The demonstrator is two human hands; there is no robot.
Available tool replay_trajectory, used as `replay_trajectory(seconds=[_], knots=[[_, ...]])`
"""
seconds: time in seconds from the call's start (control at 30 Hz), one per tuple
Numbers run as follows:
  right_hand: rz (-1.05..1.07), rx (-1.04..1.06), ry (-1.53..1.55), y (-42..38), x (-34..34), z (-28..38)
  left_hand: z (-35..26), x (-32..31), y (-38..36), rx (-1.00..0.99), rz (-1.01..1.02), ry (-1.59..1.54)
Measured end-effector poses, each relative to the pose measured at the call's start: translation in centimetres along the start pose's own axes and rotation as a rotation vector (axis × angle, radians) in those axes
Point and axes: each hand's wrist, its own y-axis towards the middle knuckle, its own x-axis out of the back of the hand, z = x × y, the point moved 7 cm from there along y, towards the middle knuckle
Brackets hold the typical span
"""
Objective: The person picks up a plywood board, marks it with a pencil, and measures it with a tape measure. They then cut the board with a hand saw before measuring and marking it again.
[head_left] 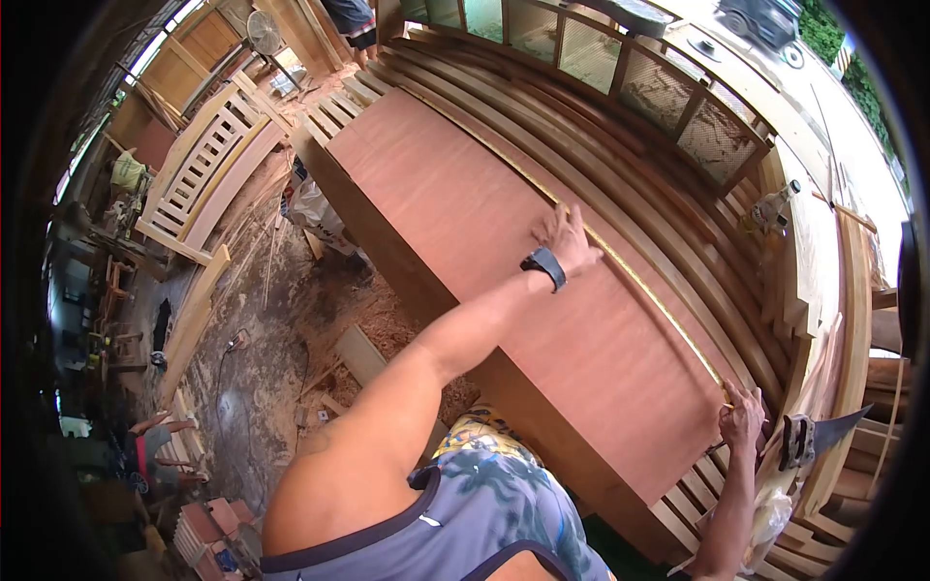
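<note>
A long reddish plywood sheet lies across a wooden frame in front of me. Along its far side runs a yellow tape measure, stretched out nearly straight. My left hand, with a dark watch on the wrist, rests on the sheet near its middle. Its fingers are apart, and their tips touch the tape. At the sheet's right end, my right hand has its fingers closed on the end of the tape. Whether the tape's case is in that hand is hidden.
Long timber planks are stacked beyond the sheet. A handsaw and a bottle are at the right. A slatted wooden headboard, a fan and wood shavings occupy the left side. Another person's legs show at the top.
</note>
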Motion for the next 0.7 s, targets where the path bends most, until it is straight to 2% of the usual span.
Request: replay_trajectory(seconds=[0.07,0.2,0.33,0.37,0.4,0.43,0.47,0.6,0.7], knots=[[-0.016,-0.001,0.007,0.0,-0.4,-0.3,-1.8,-1.7,-2.2,-0.021,0.06,0.294],[0.0,0.011,-0.009,0.0,-0.4,-0.6,-2.0,-1.9,-2.0,-0.013,0.07,0.289],[0.027,0.057,-0.008,-0.3,-2.2,-2.1,-2.9,-0.8,-2.7,0.019,0.126,0.411],[-0.111,0.116,-0.064,-0.7,-2.4,-2.2,-1.9,-2.4,-1.2,-0.047,0.09,0.494],[0.072,0.009,-0.029,-0.7,-2.0,-2.5,-0.8,-3.6,-0.2,-0.078,0.031,0.589],[0.003,0.007,0.019,-1.2,-1.8,-3.2,-1.9,-3.1,-0.7,-0.112,0.056,0.512],[0.137,-0.079,-0.118,-1.1,-2.8,-4.6,-1.7,-3.5,0.0,-0.127,0.069,0.486],[0.136,-0.14,-0.136,-1.4,-2.7,-6.6,-0.7,-3.6,0.8,-0.117,0.042,0.462],[0.12,-0.107,-0.247,-2.0,-2.8,-7.3,-1.3,-3.2,0.1,-0.148,0.041,0.465]])
